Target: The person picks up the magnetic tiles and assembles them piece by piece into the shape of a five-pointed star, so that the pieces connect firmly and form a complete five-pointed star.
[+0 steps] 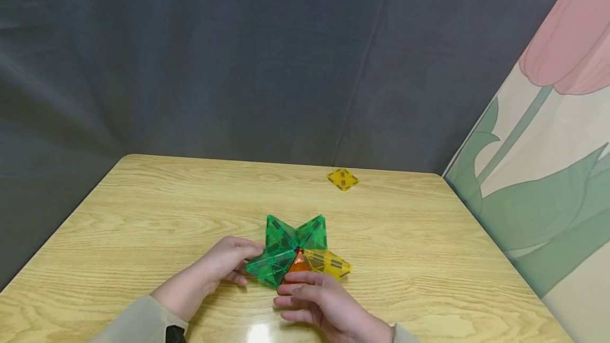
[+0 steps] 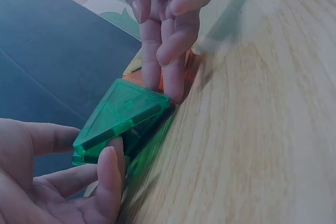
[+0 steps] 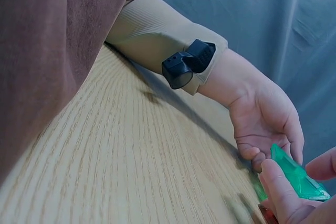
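On the table, translucent magnetic tiles form a star-like shape with raised points. Its points are green magnetic tiles (image 1: pixel 271 264), a yellow one (image 1: pixel 329 263) at the right and an orange one (image 1: pixel 299 263) at the front. My left hand (image 1: pixel 233 258) holds the left green point, fingers on either side of its tip in the left wrist view. From the front, my right hand (image 1: pixel 324 303) reaches with two straight fingers (image 2: pixel 152 61) against the orange tile, right at the green tile's edge. Those fingers hide part of the orange tile.
A yellow diamond shape (image 1: pixel 342 179) lies flat near the table's far edge. Behind the wooden table (image 1: pixel 167 200) hangs a dark curtain (image 1: pixel 238 68). A wall with a printed tulip (image 1: pixel 538 173) stands along the right side.
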`<action>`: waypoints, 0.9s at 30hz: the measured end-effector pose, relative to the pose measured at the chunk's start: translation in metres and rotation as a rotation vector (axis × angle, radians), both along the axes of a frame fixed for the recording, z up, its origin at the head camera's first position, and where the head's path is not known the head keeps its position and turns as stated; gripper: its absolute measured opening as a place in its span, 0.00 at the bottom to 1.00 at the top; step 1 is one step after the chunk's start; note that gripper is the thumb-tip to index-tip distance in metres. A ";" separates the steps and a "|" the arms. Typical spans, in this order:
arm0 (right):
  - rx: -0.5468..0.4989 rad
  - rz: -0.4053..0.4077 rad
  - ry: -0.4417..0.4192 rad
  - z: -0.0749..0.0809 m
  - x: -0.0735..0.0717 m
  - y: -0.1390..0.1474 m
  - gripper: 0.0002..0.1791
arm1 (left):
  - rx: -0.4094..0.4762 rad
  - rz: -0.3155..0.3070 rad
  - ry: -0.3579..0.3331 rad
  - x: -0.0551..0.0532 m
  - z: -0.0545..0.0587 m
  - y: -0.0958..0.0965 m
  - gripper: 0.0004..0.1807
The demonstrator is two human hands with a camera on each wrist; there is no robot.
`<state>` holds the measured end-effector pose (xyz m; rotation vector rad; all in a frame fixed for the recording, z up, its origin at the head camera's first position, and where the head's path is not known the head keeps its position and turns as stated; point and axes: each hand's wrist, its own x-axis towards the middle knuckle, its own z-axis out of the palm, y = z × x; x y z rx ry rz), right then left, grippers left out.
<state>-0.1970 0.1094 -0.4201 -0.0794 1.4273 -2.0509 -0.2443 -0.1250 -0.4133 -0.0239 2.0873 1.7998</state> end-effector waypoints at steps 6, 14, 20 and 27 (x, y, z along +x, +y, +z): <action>0.005 0.000 0.003 0.001 0.002 0.001 0.27 | -0.021 -0.056 0.014 0.001 0.003 -0.001 0.24; -0.015 0.113 0.169 0.028 -0.007 0.042 0.21 | -0.123 0.009 0.064 -0.006 0.024 -0.022 0.26; -0.031 -0.065 0.381 0.065 -0.056 0.113 0.18 | -0.146 0.017 0.139 -0.025 0.059 -0.038 0.27; 0.122 -0.275 0.209 0.057 -0.148 0.164 0.27 | -0.062 -0.058 0.129 -0.074 0.083 -0.010 0.26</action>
